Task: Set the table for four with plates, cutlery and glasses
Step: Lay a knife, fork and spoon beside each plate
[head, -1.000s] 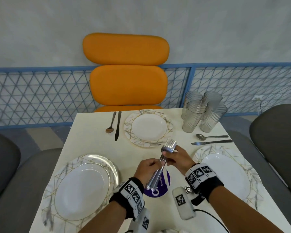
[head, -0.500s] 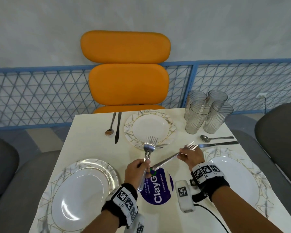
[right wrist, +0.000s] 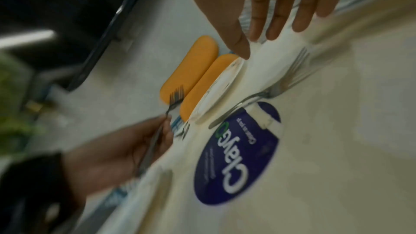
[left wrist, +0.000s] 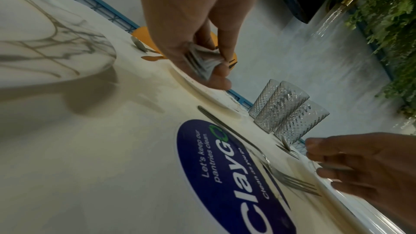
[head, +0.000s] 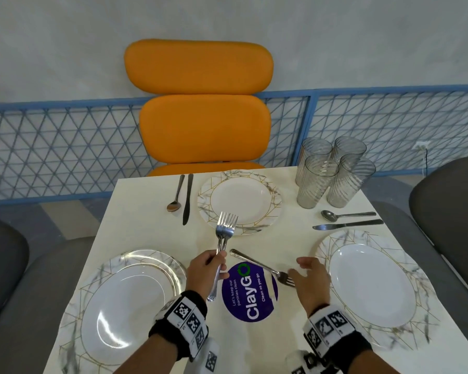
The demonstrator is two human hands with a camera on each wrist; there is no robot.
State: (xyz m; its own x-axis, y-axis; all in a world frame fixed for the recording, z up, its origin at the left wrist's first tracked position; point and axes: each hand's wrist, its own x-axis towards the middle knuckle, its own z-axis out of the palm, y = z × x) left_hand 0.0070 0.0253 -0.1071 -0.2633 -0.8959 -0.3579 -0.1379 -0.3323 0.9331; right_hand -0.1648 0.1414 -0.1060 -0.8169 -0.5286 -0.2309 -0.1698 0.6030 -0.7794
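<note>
My left hand (head: 208,268) grips a bundle of forks (head: 224,230) by the handles, tines up, above the table's middle; the left wrist view shows my fingers curled round the fork handles (left wrist: 202,61). A single fork (head: 262,267) lies on the table (head: 152,211) across the blue sticker's edge, tines toward the right plate (head: 373,284). My right hand (head: 308,273) hovers open just beside its tines, fingers straight (right wrist: 276,15). Plates also sit at the far side (head: 241,201) and at the left (head: 125,306).
Several ribbed glasses (head: 333,174) cluster at the far right corner. A spoon and knife pair (head: 346,220) lies above the right plate, another pair (head: 183,198) left of the far plate. An orange chair (head: 203,109) stands behind; grey chairs flank the table.
My right hand took one fork from the bundle, carried it right, laid it on the table beside the right plate and let go. The left hand kept the other forks upright.
</note>
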